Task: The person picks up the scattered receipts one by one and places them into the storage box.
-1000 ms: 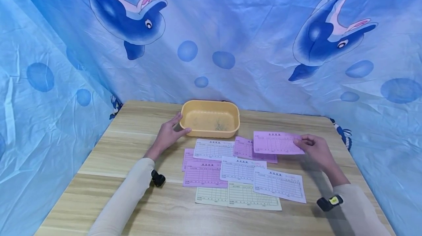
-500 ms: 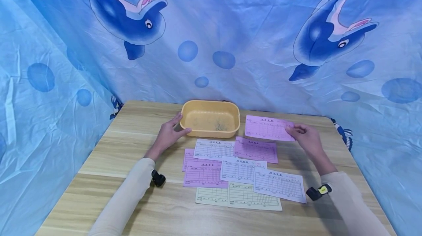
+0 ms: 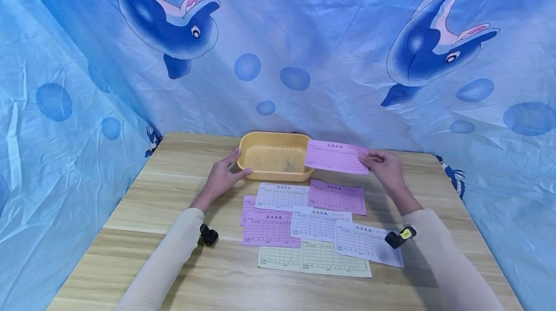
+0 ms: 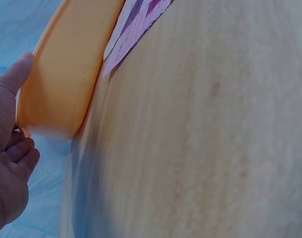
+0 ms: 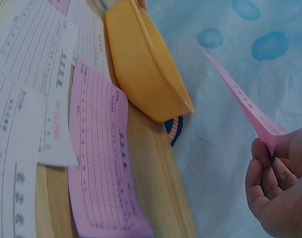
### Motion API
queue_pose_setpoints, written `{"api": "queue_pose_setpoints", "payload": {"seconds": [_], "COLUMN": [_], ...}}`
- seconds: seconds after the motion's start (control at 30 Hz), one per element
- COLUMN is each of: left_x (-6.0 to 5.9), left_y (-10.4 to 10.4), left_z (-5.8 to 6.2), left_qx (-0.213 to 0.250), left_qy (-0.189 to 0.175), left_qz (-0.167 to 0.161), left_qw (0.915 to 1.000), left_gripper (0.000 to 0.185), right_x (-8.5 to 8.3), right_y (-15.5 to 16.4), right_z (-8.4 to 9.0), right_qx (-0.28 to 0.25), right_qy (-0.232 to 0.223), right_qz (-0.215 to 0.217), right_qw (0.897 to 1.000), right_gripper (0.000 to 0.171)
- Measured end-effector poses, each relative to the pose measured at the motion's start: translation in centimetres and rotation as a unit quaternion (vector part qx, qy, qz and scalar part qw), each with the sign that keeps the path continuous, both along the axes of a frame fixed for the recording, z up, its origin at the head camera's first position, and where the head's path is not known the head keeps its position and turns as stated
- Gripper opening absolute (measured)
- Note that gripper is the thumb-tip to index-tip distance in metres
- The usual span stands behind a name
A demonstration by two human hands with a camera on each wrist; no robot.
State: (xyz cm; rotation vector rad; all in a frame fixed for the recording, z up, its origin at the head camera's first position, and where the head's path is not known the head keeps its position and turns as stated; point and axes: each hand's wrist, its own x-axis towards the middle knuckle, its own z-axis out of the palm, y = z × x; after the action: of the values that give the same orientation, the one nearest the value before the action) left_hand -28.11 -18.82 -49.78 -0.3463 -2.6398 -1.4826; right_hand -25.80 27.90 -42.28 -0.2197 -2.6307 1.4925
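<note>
My right hand [image 3: 382, 165] pinches a pink form sheet [image 3: 334, 156] by its right end and holds it in the air, its left end over the right rim of the yellow plastic tub [image 3: 265, 152]. The right wrist view shows the same sheet [image 5: 242, 101] edge-on above the tub [image 5: 141, 74], pinched in my right hand [image 5: 277, 186]. My left hand [image 3: 223, 173] rests against the tub's left end, thumb on the front wall and fingers at the rim. In the left wrist view my left hand [image 4: 10, 153] touches the tub [image 4: 62, 74] at its corner.
Several pink, white and yellow form sheets [image 3: 314, 226] lie overlapping on the wooden table [image 3: 152, 204] in front of the tub. A blue dolphin-print cloth [image 3: 295, 50] hangs close behind and at both sides. Small black cameras sit on both wrists.
My right hand has lifted the pink sheet off the pile and carried it up and to the left, from the table's right side to over the tub's right rim. The left hand has stayed put.
</note>
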Motion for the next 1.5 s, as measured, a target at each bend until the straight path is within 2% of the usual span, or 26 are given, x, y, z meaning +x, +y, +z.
{"api": "queue_pose_setpoints", "payload": {"seconds": [0.47, 0.77, 1.0, 1.23, 1.5], "left_x": [-0.1, -0.1, -0.1, -0.1, 0.0], "left_y": [-0.3, -0.3, -0.1, 0.1, 0.0], "left_z": [-0.3, -0.5, -0.3, -0.1, -0.3], "left_qx": [-0.004, -0.001, -0.002, 0.003, -0.005], "left_qy": [0.001, -0.001, -0.003, -0.004, 0.0], "left_qz": [0.005, 0.002, 0.002, 0.0, 0.001], "left_qw": [1.0, 1.0, 1.0, 1.0, 1.0], "left_gripper": [0.096, 0.097, 0.097, 0.096, 0.095], "right_x": [-2.7, -4.3, -5.6, -6.3, -6.8], "right_y": [-4.8, -8.5, -11.3, -13.8, -16.1], "right_z": [-0.2, 0.2, 0.5, 0.1, -0.9], "right_qx": [-0.087, -0.12, -0.122, -0.082, -0.037], "right_qy": [0.026, 0.02, 0.018, 0.003, 0.003], "right_qz": [0.036, 0.052, 0.06, 0.06, 0.066], "right_qw": [0.995, 0.991, 0.991, 0.995, 0.997], "right_gripper": [0.039, 0.033, 0.032, 0.033, 0.023]}}
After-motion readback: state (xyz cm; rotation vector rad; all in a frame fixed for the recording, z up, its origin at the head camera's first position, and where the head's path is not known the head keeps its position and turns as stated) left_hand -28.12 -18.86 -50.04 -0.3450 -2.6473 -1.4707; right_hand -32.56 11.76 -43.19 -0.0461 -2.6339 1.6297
